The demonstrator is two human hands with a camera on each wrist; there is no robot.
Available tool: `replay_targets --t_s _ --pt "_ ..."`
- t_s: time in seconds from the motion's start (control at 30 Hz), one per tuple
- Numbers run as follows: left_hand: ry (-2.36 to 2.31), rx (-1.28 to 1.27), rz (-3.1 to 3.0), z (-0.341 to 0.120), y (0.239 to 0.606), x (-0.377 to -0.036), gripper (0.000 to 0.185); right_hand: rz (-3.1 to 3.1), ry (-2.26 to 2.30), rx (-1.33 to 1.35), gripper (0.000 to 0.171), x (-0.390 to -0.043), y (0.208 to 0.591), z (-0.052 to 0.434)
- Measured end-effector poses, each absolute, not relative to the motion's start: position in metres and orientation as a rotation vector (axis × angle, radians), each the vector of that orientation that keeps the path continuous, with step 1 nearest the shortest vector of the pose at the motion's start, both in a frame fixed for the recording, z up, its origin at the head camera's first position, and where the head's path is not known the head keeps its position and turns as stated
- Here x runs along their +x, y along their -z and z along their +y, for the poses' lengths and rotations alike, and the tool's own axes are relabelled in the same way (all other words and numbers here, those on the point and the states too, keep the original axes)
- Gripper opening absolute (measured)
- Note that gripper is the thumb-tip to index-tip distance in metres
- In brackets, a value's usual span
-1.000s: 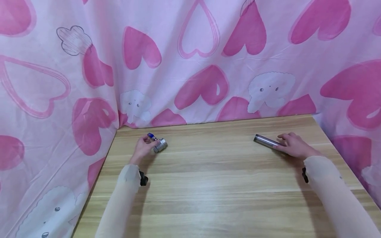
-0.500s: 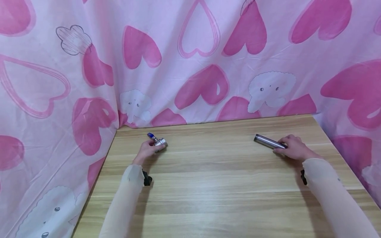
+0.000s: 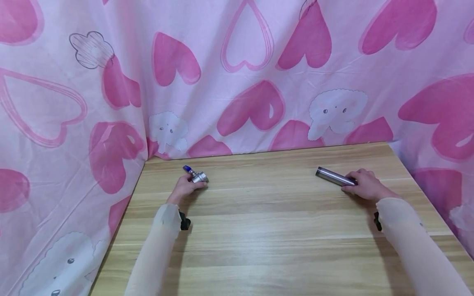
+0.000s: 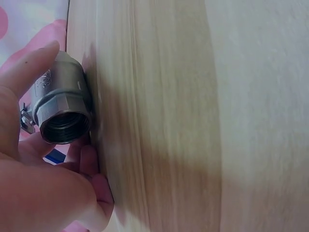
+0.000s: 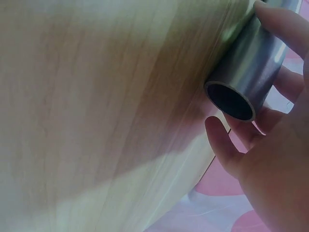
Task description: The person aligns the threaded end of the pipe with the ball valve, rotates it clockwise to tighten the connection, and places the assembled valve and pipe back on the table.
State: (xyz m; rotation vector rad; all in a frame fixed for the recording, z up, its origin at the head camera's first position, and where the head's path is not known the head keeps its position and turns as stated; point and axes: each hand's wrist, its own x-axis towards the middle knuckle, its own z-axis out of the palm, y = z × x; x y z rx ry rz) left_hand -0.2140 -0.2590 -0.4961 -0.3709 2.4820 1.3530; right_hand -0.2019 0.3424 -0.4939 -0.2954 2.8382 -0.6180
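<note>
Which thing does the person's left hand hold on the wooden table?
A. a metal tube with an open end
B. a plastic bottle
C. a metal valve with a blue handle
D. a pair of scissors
C: the left hand grips a metal valve with a threaded opening; its blue handle shows in the head view.

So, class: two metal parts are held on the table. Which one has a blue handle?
The short valve in the left hand: its blue handle sticks out. The long plain tube in the right hand has none.
</note>
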Motion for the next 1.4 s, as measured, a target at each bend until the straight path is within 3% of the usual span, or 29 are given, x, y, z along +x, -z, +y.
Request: replay_targets --t_s 1.03,1.4 --pt "-1.356 -0.465 2.523 -0.253 0.497 -0.211 0.067 2.828 0.562 -0.246 0.050 -0.201 0.495 0.338" --pt "-1.434 -0.457 2.529 -0.246 0.499 -0.209 0.061 2.834 0.575 -0.234 0.041 -0.201 0.485 0.335"
